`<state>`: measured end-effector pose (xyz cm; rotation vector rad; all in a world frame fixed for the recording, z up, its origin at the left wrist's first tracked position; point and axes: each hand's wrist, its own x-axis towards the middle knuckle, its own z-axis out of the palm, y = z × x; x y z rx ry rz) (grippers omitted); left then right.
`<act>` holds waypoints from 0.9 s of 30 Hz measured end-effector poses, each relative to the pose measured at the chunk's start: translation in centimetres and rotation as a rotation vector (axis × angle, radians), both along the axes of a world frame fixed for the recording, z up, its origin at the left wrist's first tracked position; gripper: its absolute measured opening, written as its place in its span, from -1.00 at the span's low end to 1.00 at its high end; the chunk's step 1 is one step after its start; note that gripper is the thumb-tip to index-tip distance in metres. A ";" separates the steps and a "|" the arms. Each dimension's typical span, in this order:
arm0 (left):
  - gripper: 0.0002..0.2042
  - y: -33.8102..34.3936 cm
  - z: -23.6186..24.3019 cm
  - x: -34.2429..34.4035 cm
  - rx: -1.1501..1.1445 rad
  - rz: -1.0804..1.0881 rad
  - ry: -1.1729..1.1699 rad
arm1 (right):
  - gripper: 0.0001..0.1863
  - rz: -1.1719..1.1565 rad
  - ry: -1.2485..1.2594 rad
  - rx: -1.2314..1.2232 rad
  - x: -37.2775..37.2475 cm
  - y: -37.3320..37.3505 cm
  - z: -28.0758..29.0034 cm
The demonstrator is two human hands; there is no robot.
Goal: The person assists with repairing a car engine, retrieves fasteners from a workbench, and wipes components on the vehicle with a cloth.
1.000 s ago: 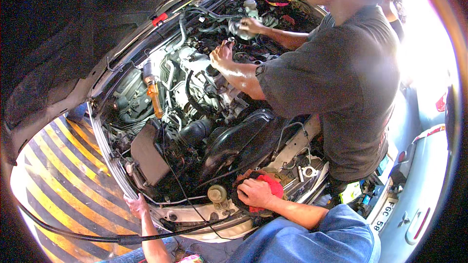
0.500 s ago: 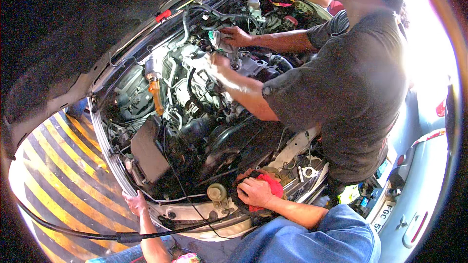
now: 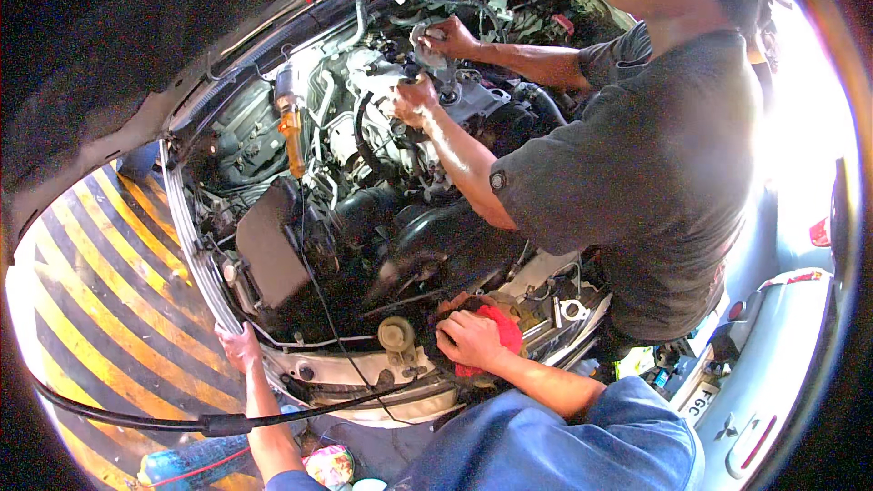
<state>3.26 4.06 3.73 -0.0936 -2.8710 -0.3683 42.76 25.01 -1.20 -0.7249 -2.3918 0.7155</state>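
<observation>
While the left hand [image 3: 239,347] touches the car's [image 3: 300,366] side edge, the right hand [image 3: 469,342] covers a red cloth [image 3: 505,329] at the front edge; I cannot tell either grip. Leaning, probably; lifting the cloth would need closed fingers.

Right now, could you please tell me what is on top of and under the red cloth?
The person's right hand rests on the red cloth, hiding part of it. Darker fabric shows along its far edge; whatever lies directly beneath is covered and cannot be seen.

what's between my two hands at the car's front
Between left hand and right hand, the head view shows a thin black cord and round tan disc.
</observation>
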 end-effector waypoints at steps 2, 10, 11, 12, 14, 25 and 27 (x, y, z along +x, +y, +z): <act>-0.35 0.1 0.1 0.2 -0.017 0.003 -0.012 | -0.88 0.000 0.021 0.002 -0.1 -0.1 0.0; -0.34 0.3 0.5 0.5 -0.014 0.012 -0.015 | -0.89 -0.020 0.034 0.009 -0.2 -0.1 -0.1; -0.34 0.2 0.5 0.4 0.003 0.006 -0.027 | -0.89 -0.017 0.047 0.017 -0.2 -0.1 -0.1; -0.34 0.2 0.5 0.3 0.023 0.008 -0.058 | -0.89 -0.020 0.048 0.017 -0.3 -0.1 -0.1; -0.34 0.2 0.4 0.3 0.016 0.004 -0.043 | -0.90 -0.022 0.070 0.032 -0.3 -0.1 -0.1; -0.34 0.5 0.8 0.6 -0.025 0.033 -0.055 | -0.89 -0.019 0.064 0.037 -0.4 -0.2 -0.4; -0.33 0.5 0.8 0.5 -0.018 0.041 -0.057 | -0.89 -0.036 0.077 0.039 -0.4 -0.2 -0.3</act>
